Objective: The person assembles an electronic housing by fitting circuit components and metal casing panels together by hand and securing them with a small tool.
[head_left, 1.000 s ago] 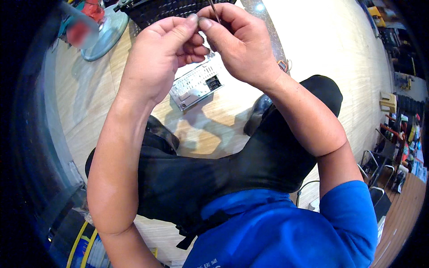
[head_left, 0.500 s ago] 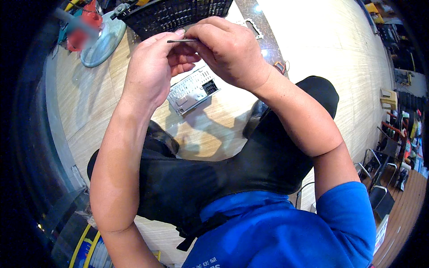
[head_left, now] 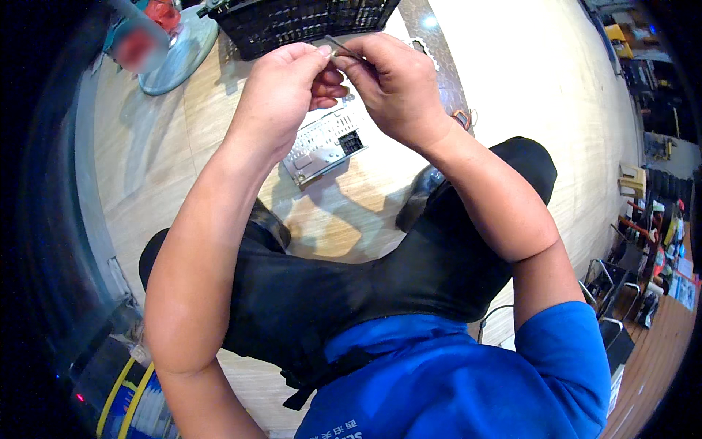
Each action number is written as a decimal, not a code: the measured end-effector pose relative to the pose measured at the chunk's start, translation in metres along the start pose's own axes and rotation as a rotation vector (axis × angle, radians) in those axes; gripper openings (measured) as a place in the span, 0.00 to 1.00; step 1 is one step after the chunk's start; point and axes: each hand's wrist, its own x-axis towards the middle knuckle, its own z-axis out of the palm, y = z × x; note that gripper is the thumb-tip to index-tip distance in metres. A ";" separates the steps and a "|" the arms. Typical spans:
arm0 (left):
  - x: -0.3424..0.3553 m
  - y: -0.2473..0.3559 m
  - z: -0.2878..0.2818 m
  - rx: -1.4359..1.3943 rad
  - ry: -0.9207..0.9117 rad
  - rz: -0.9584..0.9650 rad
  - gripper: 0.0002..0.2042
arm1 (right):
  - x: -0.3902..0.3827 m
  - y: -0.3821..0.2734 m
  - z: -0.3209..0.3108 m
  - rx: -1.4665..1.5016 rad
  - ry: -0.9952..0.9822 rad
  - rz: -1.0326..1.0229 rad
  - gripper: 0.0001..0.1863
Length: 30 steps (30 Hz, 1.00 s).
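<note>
Currently holds both hands raised close together above the pale floor (head_left: 541, 80), with knees spread in black trousers (head_left: 380, 285) below a blue shirt (head_left: 453, 373). With the right hand (head_left: 398, 84), grips a slim dark rod (head_left: 342, 47) between thumb and bent forefinger, tilted with its free end up and to the left, near the left thumb. With the left hand (head_left: 278, 84), brings thumb and forefinger together right beside the right fingertips and curls the other fingers loosely; perhaps pinches something small and pale there, but cannot tell at this size. Has a silver metal case (head_left: 314, 154) lying on the floor below the hands, with slots and a black socket (head_left: 351, 143) toward its right end. Farther off, has a black slatted crate (head_left: 307, 31), with a round pale disc (head_left: 179, 69) to its left. Beside the right wrist, has a small orange-and-black object (head_left: 461, 118).
</note>
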 end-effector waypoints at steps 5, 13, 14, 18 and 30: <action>0.002 -0.002 -0.005 0.108 -0.024 -0.036 0.12 | -0.002 0.002 0.000 0.000 -0.067 0.000 0.05; -0.003 -0.001 -0.010 0.430 0.049 -0.053 0.16 | -0.016 0.017 0.004 -0.009 -0.213 0.134 0.07; -0.003 0.000 -0.012 0.472 0.059 -0.039 0.16 | -0.020 0.022 0.007 -0.032 -0.253 0.187 0.07; -0.002 0.005 -0.021 0.540 0.105 -0.016 0.16 | -0.040 0.053 0.026 -0.028 -0.467 0.244 0.09; -0.006 0.010 -0.038 0.643 0.152 0.099 0.17 | -0.099 0.131 0.062 -0.235 -0.946 0.389 0.11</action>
